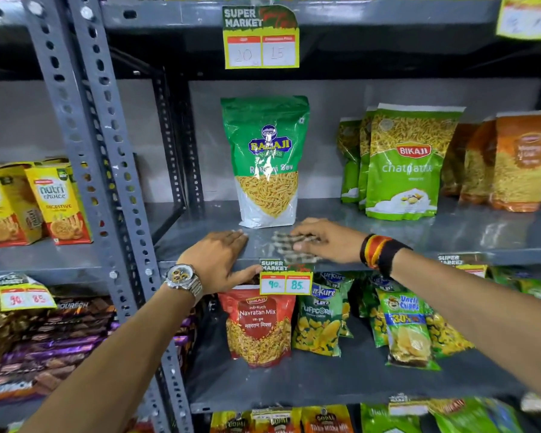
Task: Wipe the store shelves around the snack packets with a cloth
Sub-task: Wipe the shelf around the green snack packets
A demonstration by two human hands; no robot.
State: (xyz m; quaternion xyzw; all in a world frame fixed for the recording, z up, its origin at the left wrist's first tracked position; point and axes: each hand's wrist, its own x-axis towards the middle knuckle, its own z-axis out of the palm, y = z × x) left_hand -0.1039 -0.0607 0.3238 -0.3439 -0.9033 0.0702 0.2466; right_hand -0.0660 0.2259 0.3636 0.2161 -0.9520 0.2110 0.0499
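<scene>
A grey metal shelf runs across the middle of the head view. A green Balaji sev packet stands upright on it. Just in front of that packet, my right hand presses flat on a blurred grey patterned cloth lying on the shelf surface. My left hand, with a metal watch on its wrist, rests palm down on the shelf's front edge, thumb hooked under the lip. To the right stand green Bikaji packets and orange packets.
A price tag hangs from the shelf edge between my hands. Below are a red Navratan Mix packet and puffcorn and chips packets. A perforated grey upright stands left, with biscuit boxes beyond it.
</scene>
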